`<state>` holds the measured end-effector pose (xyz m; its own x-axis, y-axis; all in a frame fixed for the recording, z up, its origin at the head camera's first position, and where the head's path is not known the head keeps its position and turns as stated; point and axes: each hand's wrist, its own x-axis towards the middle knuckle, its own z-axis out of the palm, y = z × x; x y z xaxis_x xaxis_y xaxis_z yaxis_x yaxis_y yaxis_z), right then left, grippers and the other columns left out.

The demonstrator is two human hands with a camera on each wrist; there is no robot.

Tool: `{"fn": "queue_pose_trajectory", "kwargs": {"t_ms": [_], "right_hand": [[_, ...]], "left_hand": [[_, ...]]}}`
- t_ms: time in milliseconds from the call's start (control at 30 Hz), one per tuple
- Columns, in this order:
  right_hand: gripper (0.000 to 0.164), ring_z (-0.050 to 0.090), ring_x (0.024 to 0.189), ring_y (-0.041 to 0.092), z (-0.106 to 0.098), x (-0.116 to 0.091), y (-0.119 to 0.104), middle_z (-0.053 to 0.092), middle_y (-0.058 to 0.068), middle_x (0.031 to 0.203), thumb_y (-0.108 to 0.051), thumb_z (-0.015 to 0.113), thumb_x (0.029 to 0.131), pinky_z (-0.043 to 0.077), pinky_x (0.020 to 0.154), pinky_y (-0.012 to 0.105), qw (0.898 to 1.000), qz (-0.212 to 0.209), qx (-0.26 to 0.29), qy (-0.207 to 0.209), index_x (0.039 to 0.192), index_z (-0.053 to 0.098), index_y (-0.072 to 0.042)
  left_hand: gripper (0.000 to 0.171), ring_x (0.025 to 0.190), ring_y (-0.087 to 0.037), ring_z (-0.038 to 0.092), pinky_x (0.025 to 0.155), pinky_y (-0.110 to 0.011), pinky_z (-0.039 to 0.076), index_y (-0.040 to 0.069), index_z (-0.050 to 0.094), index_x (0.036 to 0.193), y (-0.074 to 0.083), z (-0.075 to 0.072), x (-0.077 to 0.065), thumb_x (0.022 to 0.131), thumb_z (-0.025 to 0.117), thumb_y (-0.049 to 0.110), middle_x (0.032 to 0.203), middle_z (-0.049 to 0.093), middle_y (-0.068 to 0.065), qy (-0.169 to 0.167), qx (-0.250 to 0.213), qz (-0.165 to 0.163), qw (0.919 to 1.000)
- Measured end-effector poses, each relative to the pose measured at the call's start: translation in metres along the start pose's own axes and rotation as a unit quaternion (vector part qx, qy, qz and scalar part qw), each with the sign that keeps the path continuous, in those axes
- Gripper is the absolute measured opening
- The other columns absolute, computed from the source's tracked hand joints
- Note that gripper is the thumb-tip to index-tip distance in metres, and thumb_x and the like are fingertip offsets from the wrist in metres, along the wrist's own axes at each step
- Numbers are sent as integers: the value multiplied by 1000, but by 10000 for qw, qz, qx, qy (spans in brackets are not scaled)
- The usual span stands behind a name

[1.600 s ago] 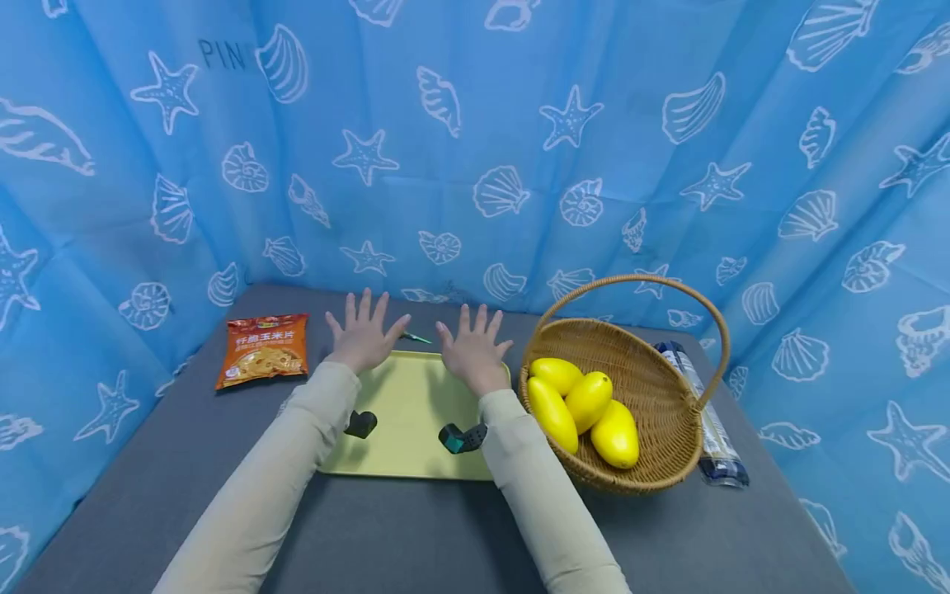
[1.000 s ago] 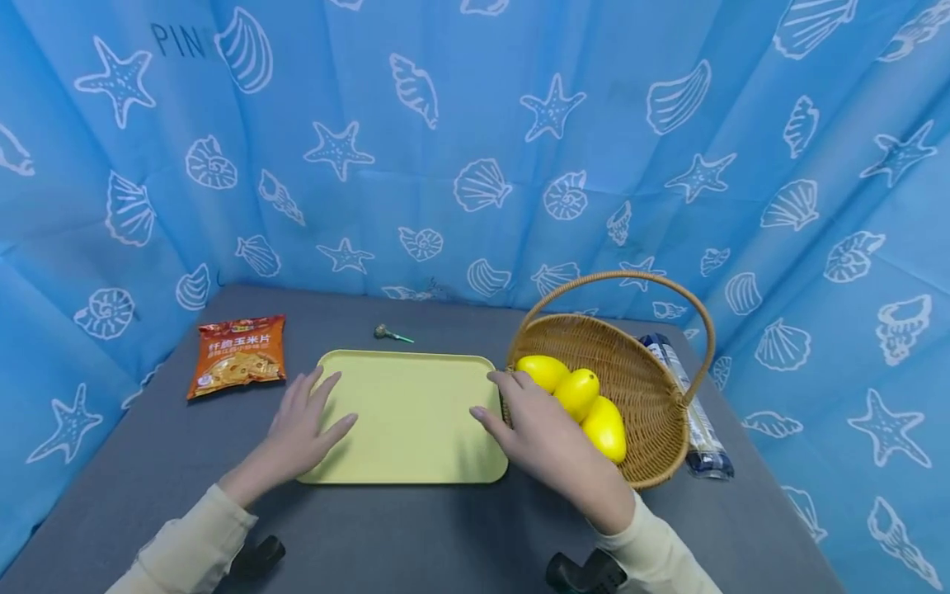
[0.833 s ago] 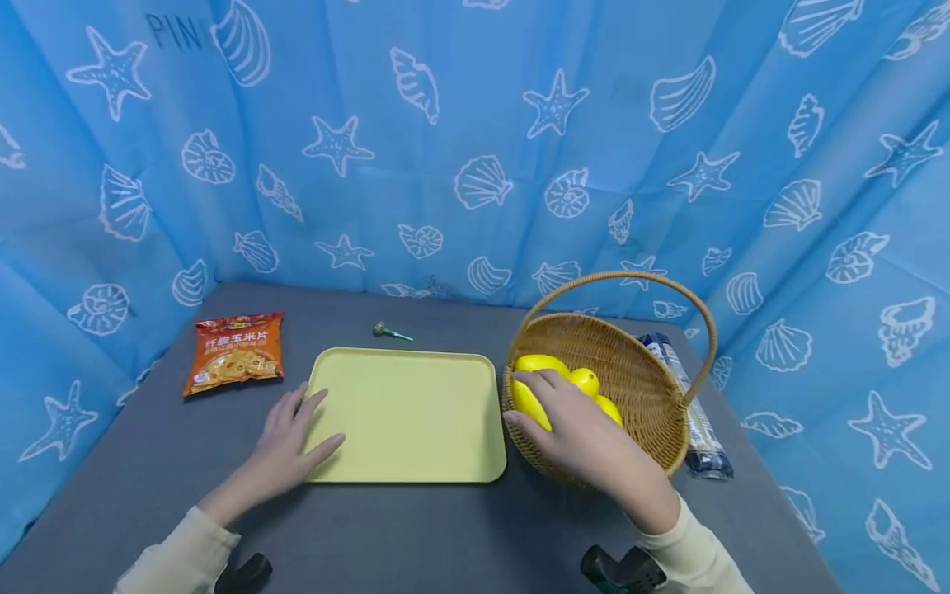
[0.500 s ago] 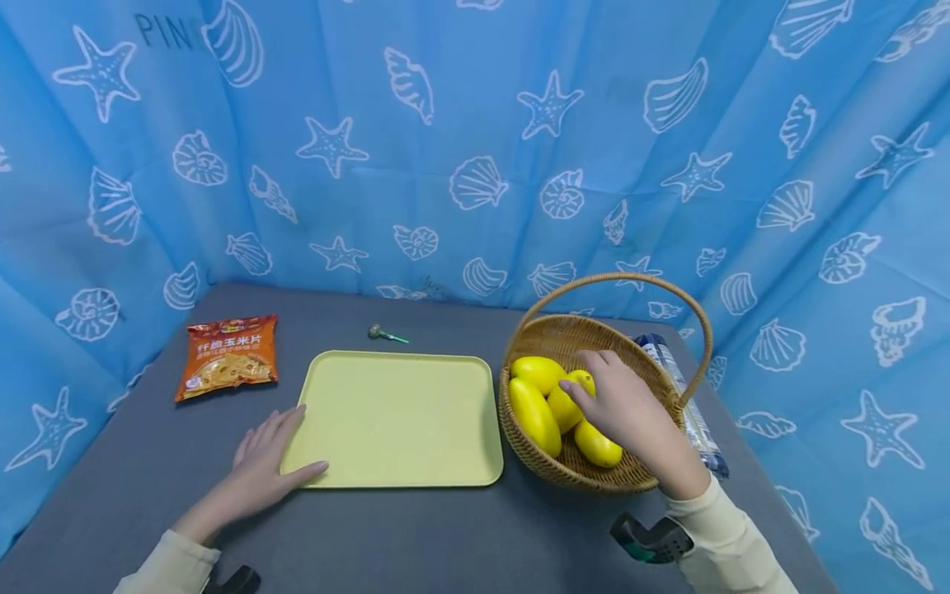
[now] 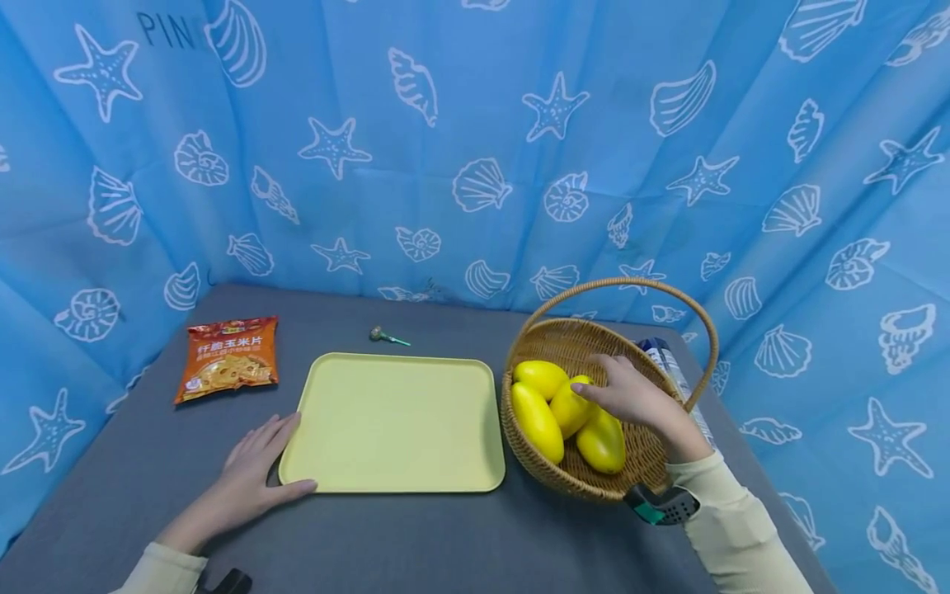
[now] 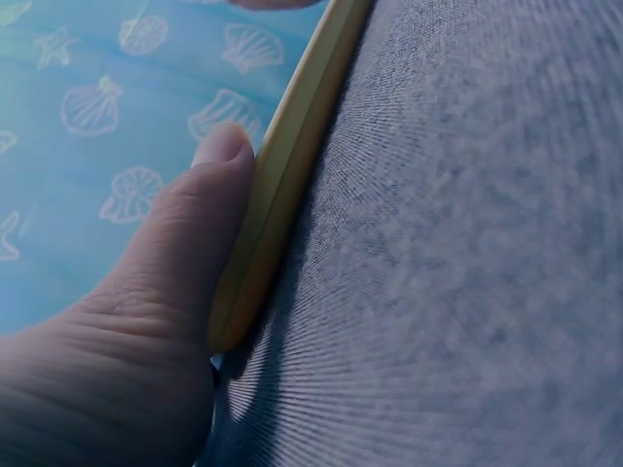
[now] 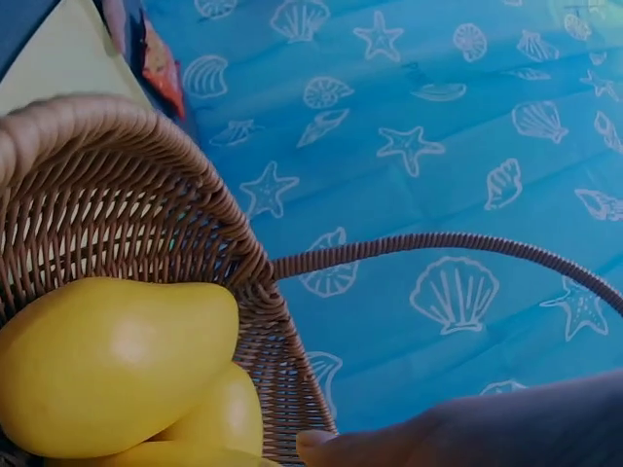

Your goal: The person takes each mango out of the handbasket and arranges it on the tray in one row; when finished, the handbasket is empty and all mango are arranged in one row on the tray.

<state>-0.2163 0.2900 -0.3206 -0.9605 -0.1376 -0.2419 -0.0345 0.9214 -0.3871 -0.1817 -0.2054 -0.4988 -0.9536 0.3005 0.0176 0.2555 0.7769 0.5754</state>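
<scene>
A pale yellow tray (image 5: 393, 425) lies on the grey tabletop. My left hand (image 5: 248, 478) touches its front left corner, fingers along the left edge and thumb at the front edge. In the left wrist view the thumb (image 6: 200, 209) lies against the tray's side (image 6: 277, 185). To the right stands a wicker basket (image 5: 579, 338) with a tall handle, holding several yellow mangoes (image 5: 538, 421). My right hand (image 5: 638, 396) is over the basket's right part, its thumb tip overlapping the middle mango (image 5: 568, 412). The right wrist view shows a mango (image 7: 117, 360) apart from the thumb (image 7: 360, 448).
An orange snack bag (image 5: 230, 359) lies at the back left. Behind the tray is a small green-stemmed object with a brownish head (image 5: 377, 333). A dark blue and clear package (image 5: 656, 346) lies partly hidden behind the basket. A blue shell-print curtain (image 5: 445, 124) encloses the table.
Both hands have left their place above the tray. The left came down to the tray's front left corner. The right passed over the mangoes to the basket's right part.
</scene>
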Motion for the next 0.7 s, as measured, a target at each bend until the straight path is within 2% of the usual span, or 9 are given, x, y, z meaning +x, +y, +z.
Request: {"fn": "queue_pose_trajectory", "kwargs": {"t_ms": [333, 533, 700], "right_hand": [[60, 36, 130, 49, 4, 3, 4, 36, 33, 143, -27, 53, 97, 36, 103, 61, 9995, -175, 147, -232, 143, 34, 6], [54, 48, 122, 43, 5, 4, 7, 47, 30, 136, -23, 54, 97, 44, 98, 56, 9992, -294, 198, -203, 139, 39, 7], [52, 51, 118, 41, 7, 4, 8, 50, 28, 133, -23, 54, 97, 46, 96, 55, 9989, -323, 263, -203, 139, 40, 5]], "left_hand": [[104, 138, -48, 19, 105, -70, 13, 5, 23, 152, 1, 1, 0, 78, 64, 66, 151, 27, -26, -64, 172, -151, 9997], [100, 138, -49, 18, 104, -71, 11, 6, 23, 152, 3, -1, 0, 81, 63, 64, 150, 27, -27, -103, 59, -239, 9996], [96, 138, -49, 17, 103, -72, 11, 5, 24, 152, 4, -2, 0, 83, 61, 61, 151, 26, -27, -115, -51, -309, 9994]]}}
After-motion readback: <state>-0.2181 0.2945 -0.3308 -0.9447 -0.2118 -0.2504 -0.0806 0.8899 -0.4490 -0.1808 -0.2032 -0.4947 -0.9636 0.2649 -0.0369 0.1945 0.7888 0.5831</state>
